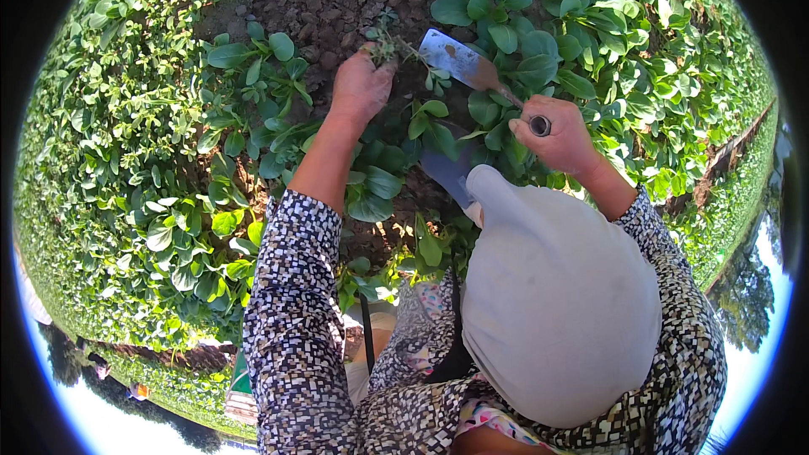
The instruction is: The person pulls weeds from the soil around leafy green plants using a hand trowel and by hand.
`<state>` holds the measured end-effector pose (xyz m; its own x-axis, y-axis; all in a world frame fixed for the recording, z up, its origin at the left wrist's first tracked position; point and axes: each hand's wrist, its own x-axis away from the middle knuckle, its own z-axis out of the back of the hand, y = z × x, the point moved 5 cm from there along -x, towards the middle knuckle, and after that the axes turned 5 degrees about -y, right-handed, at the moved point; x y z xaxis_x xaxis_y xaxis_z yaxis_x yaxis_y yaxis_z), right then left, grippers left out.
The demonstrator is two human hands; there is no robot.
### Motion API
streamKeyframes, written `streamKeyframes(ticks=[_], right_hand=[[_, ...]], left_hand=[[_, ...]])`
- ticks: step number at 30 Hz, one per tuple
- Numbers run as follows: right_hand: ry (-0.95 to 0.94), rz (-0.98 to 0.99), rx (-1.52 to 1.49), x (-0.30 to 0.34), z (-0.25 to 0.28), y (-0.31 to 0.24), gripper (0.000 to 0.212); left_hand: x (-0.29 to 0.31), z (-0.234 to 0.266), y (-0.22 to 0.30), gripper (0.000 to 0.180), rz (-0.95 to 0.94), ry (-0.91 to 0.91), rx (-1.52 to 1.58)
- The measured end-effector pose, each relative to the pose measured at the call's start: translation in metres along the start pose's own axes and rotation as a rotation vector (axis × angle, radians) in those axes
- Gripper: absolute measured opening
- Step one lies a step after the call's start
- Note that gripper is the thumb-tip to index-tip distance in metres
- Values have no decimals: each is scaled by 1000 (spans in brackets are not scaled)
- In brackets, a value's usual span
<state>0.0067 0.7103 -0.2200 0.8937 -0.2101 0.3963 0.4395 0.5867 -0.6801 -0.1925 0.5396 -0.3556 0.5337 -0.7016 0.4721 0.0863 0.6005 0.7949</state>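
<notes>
The left hand [364, 88] is pinching a bunch of small weeds [388, 49] over the brown dirt [324, 4]. The right hand [560, 139] is wrapped tight around the handle of a little shovel [459, 61]. The flat blade is just beside the weeds, but I can't tell if they touch. It looks like the step now is getting the weeds out of the ground. The next move seems to need a firm pinch and a careful blade, so the big leafy plants [503, 13] close by don't get cut.
</notes>
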Motion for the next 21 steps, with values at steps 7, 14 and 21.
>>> streamKeyframes(ticks=[7, 14, 21], right_hand=[[4, -266, -416, -10, 2, 4, 24], [-231, 184, -100, -47, -46, -48, 22], [-213, 447, 110, -83, -70, -107, 21]], left_hand=[[32, 84, 17, 25, 272, 295, 1196], [110, 126, -11, 14, 57, 489, 1470], [180, 123, -67, 22, 466, 779, 986]])
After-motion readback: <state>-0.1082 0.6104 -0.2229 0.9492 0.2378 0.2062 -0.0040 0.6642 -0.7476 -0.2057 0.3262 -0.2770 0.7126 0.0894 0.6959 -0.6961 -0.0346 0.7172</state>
